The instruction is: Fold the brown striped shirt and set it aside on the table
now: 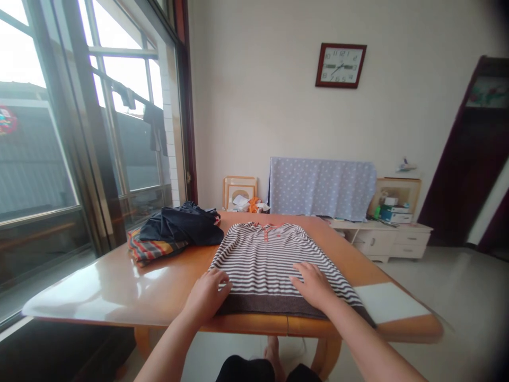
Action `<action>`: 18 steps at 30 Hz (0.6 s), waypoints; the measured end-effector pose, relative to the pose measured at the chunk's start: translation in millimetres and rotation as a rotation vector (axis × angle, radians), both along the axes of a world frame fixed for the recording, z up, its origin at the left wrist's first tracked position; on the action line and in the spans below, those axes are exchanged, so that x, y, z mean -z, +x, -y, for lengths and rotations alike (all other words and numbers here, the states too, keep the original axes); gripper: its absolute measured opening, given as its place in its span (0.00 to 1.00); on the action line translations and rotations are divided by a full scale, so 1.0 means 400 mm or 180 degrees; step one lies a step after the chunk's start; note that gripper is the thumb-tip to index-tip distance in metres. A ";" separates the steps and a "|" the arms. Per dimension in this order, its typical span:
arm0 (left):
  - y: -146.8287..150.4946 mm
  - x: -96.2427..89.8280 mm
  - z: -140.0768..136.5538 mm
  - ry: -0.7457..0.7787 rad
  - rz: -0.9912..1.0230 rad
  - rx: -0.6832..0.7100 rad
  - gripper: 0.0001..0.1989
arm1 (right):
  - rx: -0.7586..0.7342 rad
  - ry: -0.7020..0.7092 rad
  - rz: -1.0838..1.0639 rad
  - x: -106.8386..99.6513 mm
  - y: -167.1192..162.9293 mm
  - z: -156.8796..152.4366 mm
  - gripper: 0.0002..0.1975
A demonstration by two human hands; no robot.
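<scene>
A striped knit sweater (262, 260) in dark and white lies spread flat on the wooden table. Its orange-trimmed collar points away from me, and its dark ribbed hem runs along the table's near edge. On the sweater's lower left side rests my left hand (209, 293), fingers slightly bent and not closed on the cloth. My right hand (312, 284) lies on the lower right part with its fingers spread, touching the stripes. Neither hand lifts any fabric.
Left of the sweater, a pile of dark clothes (181, 225) sits over an orange plaid cloth (153, 248). A white sheet (392, 301) lies at the right of the table (119, 297). Beyond are a polka-dot cover (322, 185) and a low white cabinet (393, 241); windows stand left.
</scene>
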State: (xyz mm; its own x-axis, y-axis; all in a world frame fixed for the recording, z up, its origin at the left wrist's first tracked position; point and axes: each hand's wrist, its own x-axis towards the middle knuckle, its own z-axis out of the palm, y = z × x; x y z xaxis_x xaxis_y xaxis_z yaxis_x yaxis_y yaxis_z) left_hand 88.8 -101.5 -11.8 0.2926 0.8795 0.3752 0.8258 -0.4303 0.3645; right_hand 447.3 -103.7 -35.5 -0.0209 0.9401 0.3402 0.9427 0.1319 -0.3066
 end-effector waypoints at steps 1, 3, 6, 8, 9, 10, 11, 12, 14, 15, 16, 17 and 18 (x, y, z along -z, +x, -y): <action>0.009 0.013 -0.004 -0.0018 -0.0035 0.0044 0.09 | 0.0070 -0.0149 0.0083 0.008 0.024 -0.003 0.27; 0.019 0.038 -0.011 -0.0011 -0.0107 0.0027 0.10 | 0.0197 -0.0534 0.0179 0.024 0.064 -0.003 0.34; 0.018 0.065 -0.022 0.0021 -0.0135 -0.0008 0.11 | 0.0344 -0.0974 0.0212 0.043 0.097 0.009 0.39; 0.013 0.072 -0.027 -0.0027 -0.0184 -0.0010 0.10 | 0.0434 -0.1034 0.0241 0.051 0.102 0.020 0.39; 0.011 0.072 -0.027 -0.0074 -0.0220 -0.0018 0.10 | 0.0482 -0.1025 0.0260 0.055 0.102 0.027 0.38; 0.009 0.072 -0.026 -0.0131 -0.0255 -0.0035 0.09 | 0.0531 -0.1013 0.0275 0.059 0.102 0.034 0.38; 0.008 0.070 -0.024 -0.0189 -0.0282 -0.0049 0.09 | 0.0584 -0.1004 0.0290 0.063 0.102 0.040 0.38; 0.007 0.068 -0.020 -0.0242 -0.0296 -0.0057 0.08 | 0.0639 -0.1001 0.0306 0.068 0.102 0.047 0.39; 0.005 0.060 -0.012 -0.0336 -0.0291 -0.0050 0.08 | 0.0719 -0.1012 0.0341 0.079 0.106 0.057 0.40; 0.004 0.055 -0.009 -0.0381 -0.0286 -0.0043 0.07 | 0.0736 -0.1022 0.0358 0.085 0.108 0.060 0.40; 0.004 0.048 -0.008 -0.0428 -0.0287 -0.0032 0.07 | 0.0739 -0.1035 0.0370 0.089 0.111 0.062 0.41; 0.005 0.039 -0.009 -0.0482 -0.0300 -0.0019 0.07 | 0.0733 -0.1048 0.0378 0.092 0.113 0.063 0.41; 0.007 0.030 -0.013 -0.0538 -0.0324 -0.0006 0.07 | 0.0727 -0.1060 0.0379 0.093 0.114 0.063 0.41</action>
